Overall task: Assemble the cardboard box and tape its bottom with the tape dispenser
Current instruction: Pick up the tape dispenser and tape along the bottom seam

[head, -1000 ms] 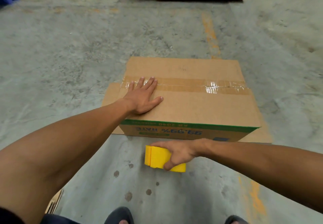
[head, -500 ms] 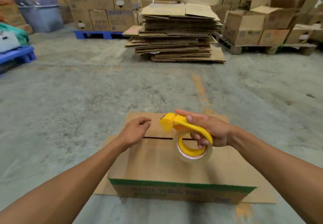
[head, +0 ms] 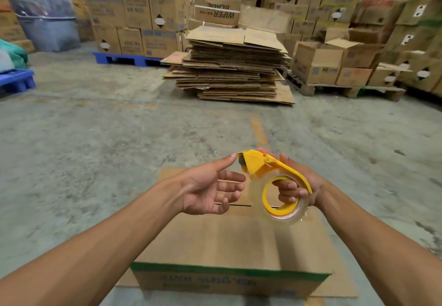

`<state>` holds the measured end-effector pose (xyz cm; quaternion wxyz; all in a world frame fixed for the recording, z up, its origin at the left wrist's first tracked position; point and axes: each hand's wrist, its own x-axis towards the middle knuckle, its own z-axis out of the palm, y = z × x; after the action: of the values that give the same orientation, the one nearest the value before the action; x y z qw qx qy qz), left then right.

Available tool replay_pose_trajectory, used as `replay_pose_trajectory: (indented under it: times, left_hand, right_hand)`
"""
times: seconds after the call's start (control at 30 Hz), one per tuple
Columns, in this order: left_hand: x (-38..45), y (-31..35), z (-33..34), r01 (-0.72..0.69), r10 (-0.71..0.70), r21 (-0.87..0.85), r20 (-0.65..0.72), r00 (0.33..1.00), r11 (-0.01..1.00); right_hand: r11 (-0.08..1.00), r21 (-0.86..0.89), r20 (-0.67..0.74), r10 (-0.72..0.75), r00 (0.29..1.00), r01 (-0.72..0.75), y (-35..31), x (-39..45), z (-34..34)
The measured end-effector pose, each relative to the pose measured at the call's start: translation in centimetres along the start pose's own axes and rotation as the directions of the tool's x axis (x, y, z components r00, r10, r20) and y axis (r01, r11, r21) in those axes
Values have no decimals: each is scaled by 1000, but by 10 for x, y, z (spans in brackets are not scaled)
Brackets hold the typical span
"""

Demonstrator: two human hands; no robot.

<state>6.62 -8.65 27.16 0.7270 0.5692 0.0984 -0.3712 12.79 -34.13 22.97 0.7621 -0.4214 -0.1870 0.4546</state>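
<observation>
A brown cardboard box (head: pixel 215 241) with a green stripe along its near edge stands on the concrete floor in front of me, its top flaps closed with a dark seam between them. My right hand (head: pixel 295 181) holds a yellow tape dispenser (head: pixel 270 176) with a clear tape roll above the box, fingers through the roll's core. My left hand (head: pixel 210 188) is open, palm up, its fingertips close to the dispenser's front end, not gripping anything.
A tall stack of flattened cardboard (head: pixel 232 66) lies on the floor ahead. Stacked cartons on a blue pallet (head: pixel 126 58) and a wooden pallet (head: pixel 346 89) line the back. A flat cardboard sheet (head: pixel 334 291) lies under the box.
The view has tilted up from the box to the warehouse. My right hand raised the dispenser from the floor to above the box. My left hand left the box top and opened beside the dispenser.
</observation>
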Motion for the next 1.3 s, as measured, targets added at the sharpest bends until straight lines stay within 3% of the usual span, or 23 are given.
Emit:
replay_pose_trajectory:
  times: [0.2, 0.3, 0.67, 1.3]
  left_hand:
    - [2, -5, 9, -2, 3, -73, 18, 1000, 997]
    - [1, -7, 14, 7, -5, -76, 26, 1000, 997]
    - [-2, -5, 33, 9, -5, -150, 28, 1000, 989]
    - [-4, 1, 49, -19, 21, -105, 11, 1000, 994]
  right_hand:
    - [998, 54, 168, 5, 986, -14, -1, -1, -12]
    - [999, -36, 240, -13, 971, 22, -4, -1, -2]
    - [994, -85, 224, 92, 970, -75, -11, -11, 11]
    - [992, -77, 365, 118, 924, -96, -16, -9, 6]
